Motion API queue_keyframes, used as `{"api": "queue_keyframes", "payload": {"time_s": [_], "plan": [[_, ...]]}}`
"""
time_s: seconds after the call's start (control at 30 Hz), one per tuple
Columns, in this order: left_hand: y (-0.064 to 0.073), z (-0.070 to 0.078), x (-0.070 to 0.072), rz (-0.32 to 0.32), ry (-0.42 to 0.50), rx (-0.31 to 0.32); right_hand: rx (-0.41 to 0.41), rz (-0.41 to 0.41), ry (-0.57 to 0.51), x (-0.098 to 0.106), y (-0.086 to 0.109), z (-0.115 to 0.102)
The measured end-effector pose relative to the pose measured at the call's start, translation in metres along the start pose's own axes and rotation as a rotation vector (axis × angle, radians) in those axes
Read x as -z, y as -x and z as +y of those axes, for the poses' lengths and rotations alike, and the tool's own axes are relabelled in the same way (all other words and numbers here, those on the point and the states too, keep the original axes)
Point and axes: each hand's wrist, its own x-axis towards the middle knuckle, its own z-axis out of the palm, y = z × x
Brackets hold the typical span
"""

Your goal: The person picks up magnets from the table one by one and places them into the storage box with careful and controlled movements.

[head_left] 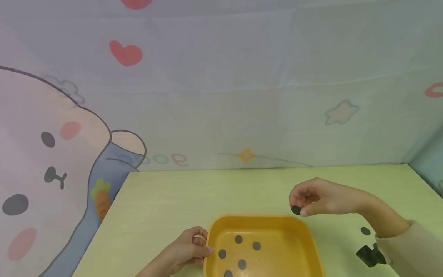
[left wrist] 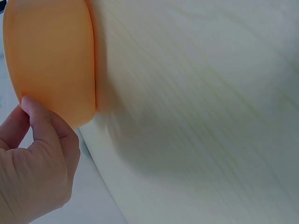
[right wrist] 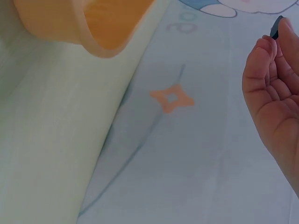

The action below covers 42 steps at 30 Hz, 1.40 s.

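Note:
A yellow-orange plastic tray point(head_left: 266, 223) stands on the table, with several small grey discs point(head_left: 242, 264) lying flat in its left part. At its left side my left hand point(head_left: 189, 247) grips the rim between thumb and fingers; the left wrist view shows these fingers point(left wrist: 42, 121) at the tray's edge point(left wrist: 51, 60). Beyond the tray's far right corner, my right hand point(head_left: 313, 198) pinches a small black disc point(head_left: 296, 210) between thumb and fingertips. The right wrist view shows this disc edge-on, held above curled fingers point(right wrist: 261, 70).
A loose dark disc point(head_left: 365, 231) lies on the pale green table point(head_left: 173, 192) to the right. Close to it, a black crumpled-looking piece point(head_left: 370, 256) is partly covered by the right sleeve point(head_left: 412, 246). A printed cloth point(head_left: 221, 77) hangs behind the table.

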Motion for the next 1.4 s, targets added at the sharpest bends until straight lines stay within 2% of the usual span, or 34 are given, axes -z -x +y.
{"api": "queue_keyframes", "payload": {"time_s": [0.4, 0.83, 1.17, 1.4], "plan": [[0.000, 0.000, 0.000, 0.000, 0.007, -0.001, 0.013, -0.056, -0.001, -0.011, -0.024, 0.001], [0.000, 0.000, 0.000, -0.019, 0.022, -0.015, -0.039, -0.045, 0.049, -0.020, -0.040, -0.002], [0.000, -0.001, 0.003, -0.019, 0.022, -0.010, -0.005, -0.110, 0.012, -0.029, -0.050, -0.002], [0.001, -0.001, 0.003, -0.020, 0.015, -0.004, 0.010, -0.140, 0.023, -0.039, -0.053, -0.001]]}}
